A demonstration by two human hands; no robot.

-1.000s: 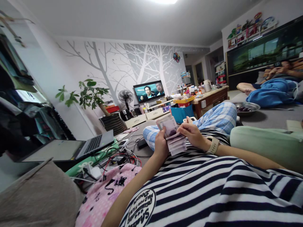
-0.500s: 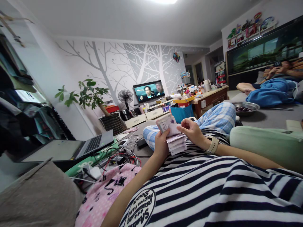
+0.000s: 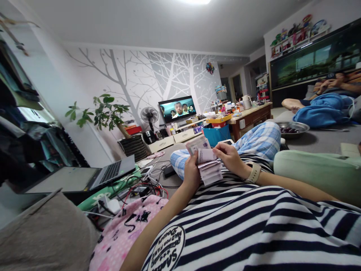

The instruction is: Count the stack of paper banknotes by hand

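My left hand (image 3: 192,172) is closed around a stack of purplish-pink banknotes (image 3: 200,143) in front of my lap. Some of the notes stand up above the thumb. Others fold down toward me, their lower ends (image 3: 211,175) fanned in uneven layers. My right hand (image 3: 230,159) pinches the right edge of one banknote (image 3: 207,155) between thumb and fingers, and that note bends over the front of the stack. The left fingers behind the stack are hidden. A pale watch (image 3: 254,172) is on my right wrist.
At left an open laptop (image 3: 115,172) sits beside tangled cables (image 3: 152,180) and a pink cat-print cloth (image 3: 132,222). On the right are a green cushion (image 3: 316,169), a metal bowl (image 3: 303,130) of dark round fruit, and another person's leg (image 3: 293,104) near a blue blanket (image 3: 324,109).
One banknote has folded down over the front of the stack, with my right hand at its edge. My left thumb has shifted slightly left. The television picture differs.
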